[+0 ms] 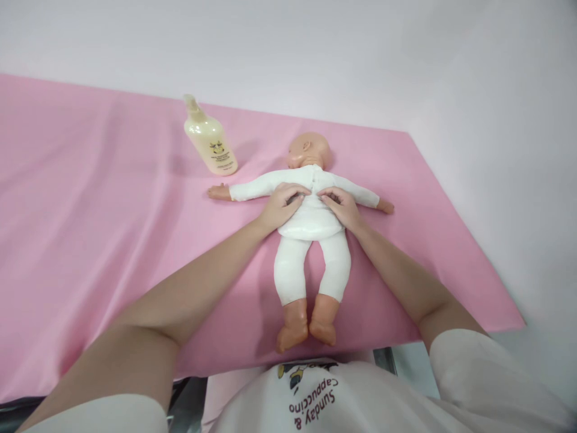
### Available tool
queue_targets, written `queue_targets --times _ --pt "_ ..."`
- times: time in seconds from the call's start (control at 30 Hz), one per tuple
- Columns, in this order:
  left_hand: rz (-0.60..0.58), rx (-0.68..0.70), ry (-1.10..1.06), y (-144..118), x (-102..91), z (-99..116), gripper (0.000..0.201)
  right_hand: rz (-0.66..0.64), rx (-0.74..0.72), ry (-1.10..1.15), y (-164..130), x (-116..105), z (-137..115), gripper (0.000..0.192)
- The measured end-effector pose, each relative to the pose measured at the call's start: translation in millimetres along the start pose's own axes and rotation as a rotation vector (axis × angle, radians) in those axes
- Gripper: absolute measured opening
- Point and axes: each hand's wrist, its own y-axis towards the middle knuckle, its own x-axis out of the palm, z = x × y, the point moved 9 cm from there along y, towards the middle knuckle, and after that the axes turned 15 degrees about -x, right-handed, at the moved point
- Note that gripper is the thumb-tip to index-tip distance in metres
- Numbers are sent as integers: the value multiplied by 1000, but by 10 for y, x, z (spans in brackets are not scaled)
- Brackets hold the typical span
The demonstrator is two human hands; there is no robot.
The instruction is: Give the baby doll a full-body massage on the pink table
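Doll [312, 218] found laid out on pink-covered desk [451, 282], arms spread, head turned to side, feet twd. wearer. L hand [280, 207] and R hand [346, 209] seen placed on either side of upper torso, fingers bent inward, thumbs parted from fingers by a small gap; whether white fabric is pinched can't be told. Pump bottle [211, 144] noted upright nr. doll's arm, L side.

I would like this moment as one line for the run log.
left hand: on doll, torso; right hand: on doll, torso; doll: lying, arms spread; pump bottle: upright on pink cover
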Motion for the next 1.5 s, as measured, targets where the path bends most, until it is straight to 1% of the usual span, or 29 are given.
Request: queue_targets --times 0.27,0.5,0.73,1.5 --pt "2 -3 -2 -1 -3 1 23 10 2 -3 0 -5 -2 24" --pt "6 -16 5 5 4 -19 24 29 35 11 -1 -13 2 23" --pt "7 -6 -2 2 -1 -5 24 27 14 16 2 -17 -17 24" --pt "4 -15 6 6 5 -3 22 5 24 -1 -4 -8 10 25"
